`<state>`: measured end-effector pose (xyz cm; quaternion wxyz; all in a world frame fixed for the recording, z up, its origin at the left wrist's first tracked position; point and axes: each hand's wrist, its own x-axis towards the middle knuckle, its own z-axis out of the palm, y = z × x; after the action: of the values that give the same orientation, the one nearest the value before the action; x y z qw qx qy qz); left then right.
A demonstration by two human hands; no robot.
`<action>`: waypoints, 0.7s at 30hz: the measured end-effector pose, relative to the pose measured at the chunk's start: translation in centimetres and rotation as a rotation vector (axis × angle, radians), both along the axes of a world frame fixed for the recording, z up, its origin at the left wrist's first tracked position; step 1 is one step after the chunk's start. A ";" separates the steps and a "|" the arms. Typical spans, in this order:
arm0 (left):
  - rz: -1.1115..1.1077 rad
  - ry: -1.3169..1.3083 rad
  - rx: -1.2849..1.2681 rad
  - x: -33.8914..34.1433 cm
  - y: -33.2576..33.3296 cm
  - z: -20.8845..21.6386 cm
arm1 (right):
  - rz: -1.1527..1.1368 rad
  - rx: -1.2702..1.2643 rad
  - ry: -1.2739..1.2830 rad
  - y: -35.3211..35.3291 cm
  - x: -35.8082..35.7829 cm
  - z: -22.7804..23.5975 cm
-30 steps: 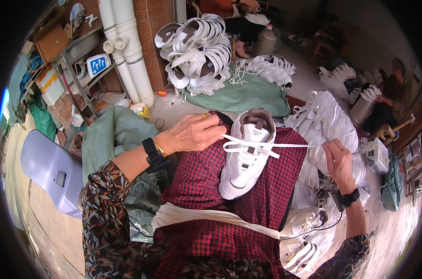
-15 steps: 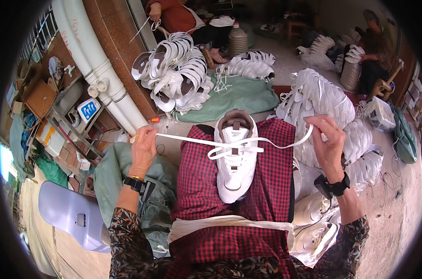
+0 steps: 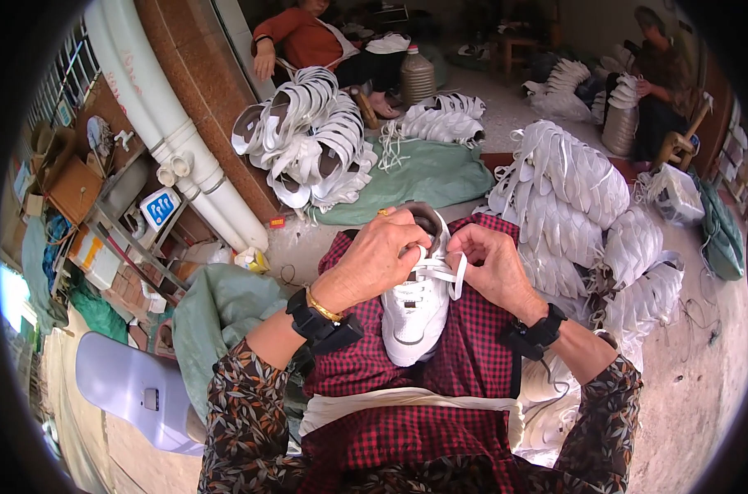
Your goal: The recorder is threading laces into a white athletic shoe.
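Note:
A white sneaker [image 3: 409, 323] lies on the red-and-black checked apron [image 3: 474, 339] over my lap, its toe toward me and its dark-lined collar away. Both hands meet over the top of its lacing. My left hand [image 3: 382, 253] pinches a white shoelace [image 3: 459, 278] between thumb and bent fingers, at the left of the tongue. On the right, my right hand [image 3: 493, 259] also has the lace pinched, and a loop hangs below its fingertips. The fingers cover most of the tongue and the upper eyelets.
Stacked white shoe uppers [image 3: 559, 193] stand to the right, with another heap [image 3: 312, 136] far left on a green sack [image 3: 415, 185]. A lavender plastic chair [image 3: 131, 387] is at near left. Two people sit at the back, one in an orange top [image 3: 296, 37].
Both hands have come inward from either side to the shoe's tongue. The lace, stretched wide before, is now gathered into a loop. The person in orange has lowered a hand.

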<state>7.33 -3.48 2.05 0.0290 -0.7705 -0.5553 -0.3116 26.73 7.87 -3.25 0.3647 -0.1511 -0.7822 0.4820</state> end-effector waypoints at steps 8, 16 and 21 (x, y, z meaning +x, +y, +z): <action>0.024 -0.218 -0.176 0.6 0.3 -0.4 | -0.078 0.134 -0.064 -1.0 0.2 1.8; 0.000 -0.036 -0.080 0.2 0.7 -0.5 | 0.240 -0.228 -0.081 1.1 -0.2 1.7; 0.214 0.327 0.130 -2.4 -1.2 2.0 | 0.227 -0.214 -0.019 1.2 0.0 0.6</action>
<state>4.92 -4.64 4.09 0.2016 -0.7438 -0.6007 -0.2127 26.73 9.06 -2.62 0.2826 -0.1042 -0.7418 0.5992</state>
